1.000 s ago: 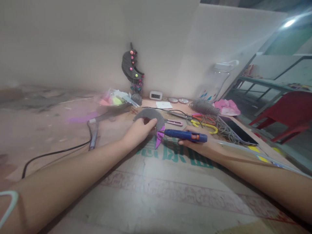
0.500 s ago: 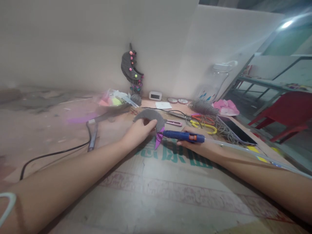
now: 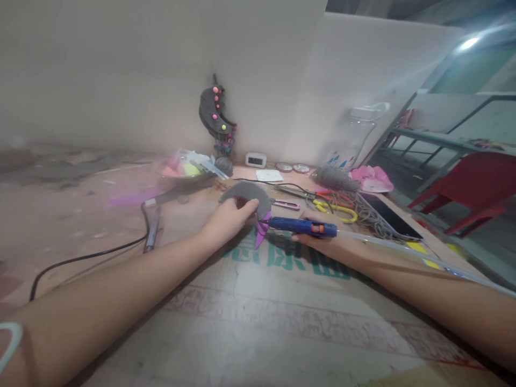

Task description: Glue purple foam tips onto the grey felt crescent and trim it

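Note:
My left hand [image 3: 235, 216] pinches a crescent wrapped in grey yarn [image 3: 250, 192] between thumb and fingers. Its lower right end carries an unwrapped purple tip [image 3: 261, 234]. In my right hand [image 3: 310, 236] is a blue glue gun [image 3: 300, 226], its nozzle at the border between grey yarn and purple tip; whether it touches cannot be made out. A long clear glue stick [image 3: 387, 246] runs from the gun's rear along my right forearm. The fingers of my right hand are partly hidden behind the gun.
Behind the hands lie a pink box cutter [image 3: 286, 204], yellow-handled scissors [image 3: 336, 211], grey yarn [image 3: 336, 179] and a phone [image 3: 389, 216]. A decorated crescent [image 3: 212, 113] hangs on the wall above a bowl [image 3: 183, 180] and a small clock [image 3: 256, 159]. A bottle [image 3: 350, 140] stands at the right.
The whole view has shifted slightly. Both hands, the crescent and the glue gun keep nearly the same positions relative to one another.

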{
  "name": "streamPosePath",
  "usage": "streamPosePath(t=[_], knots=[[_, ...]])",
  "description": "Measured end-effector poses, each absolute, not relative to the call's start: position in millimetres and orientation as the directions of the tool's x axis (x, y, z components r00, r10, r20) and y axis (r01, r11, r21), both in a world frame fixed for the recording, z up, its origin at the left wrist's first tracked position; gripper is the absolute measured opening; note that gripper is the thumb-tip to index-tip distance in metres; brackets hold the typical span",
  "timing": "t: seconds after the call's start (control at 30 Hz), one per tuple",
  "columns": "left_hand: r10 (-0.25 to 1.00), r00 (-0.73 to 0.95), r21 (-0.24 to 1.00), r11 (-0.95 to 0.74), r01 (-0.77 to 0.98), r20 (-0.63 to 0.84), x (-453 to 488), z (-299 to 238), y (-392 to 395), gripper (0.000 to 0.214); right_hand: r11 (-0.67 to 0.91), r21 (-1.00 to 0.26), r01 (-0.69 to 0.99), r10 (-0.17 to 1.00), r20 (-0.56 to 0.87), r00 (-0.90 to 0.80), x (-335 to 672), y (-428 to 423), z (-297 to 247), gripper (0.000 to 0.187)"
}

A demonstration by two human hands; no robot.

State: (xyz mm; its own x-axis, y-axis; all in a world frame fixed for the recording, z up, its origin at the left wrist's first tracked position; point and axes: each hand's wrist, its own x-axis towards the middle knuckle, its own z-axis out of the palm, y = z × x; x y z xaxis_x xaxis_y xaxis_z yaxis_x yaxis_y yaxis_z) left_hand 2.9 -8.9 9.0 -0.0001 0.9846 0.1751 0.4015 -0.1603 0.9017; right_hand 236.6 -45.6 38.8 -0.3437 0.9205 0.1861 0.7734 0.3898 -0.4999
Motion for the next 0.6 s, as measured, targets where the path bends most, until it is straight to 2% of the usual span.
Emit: streamPosePath(t=[0.33, 0.47, 0.6], knots=[[0.987, -0.005, 0.904, -0.146, 0.402, 0.161, 2.9, 10.9, -10.4, 0.037, 0.370, -0.531, 0.763, 0.929, 0.199, -0.312, 239.0, -43.1, 32.6, 0.032], [0.984, 0.016, 0.897, -0.169, 0.408, 0.179, 2.6, 10.3, -9.7, 0.038, 0.346, -0.544, 0.764, 0.938, 0.188, -0.291, 238.1, -43.0, 32.1, 0.028], [0.986, 0.004, 0.904, -0.154, 0.399, 0.167, 3.4, 10.1, -9.5, 0.037, 0.368, -0.538, 0.758, 0.929, 0.184, -0.320, 237.4, -42.5, 33.0, 0.029]])
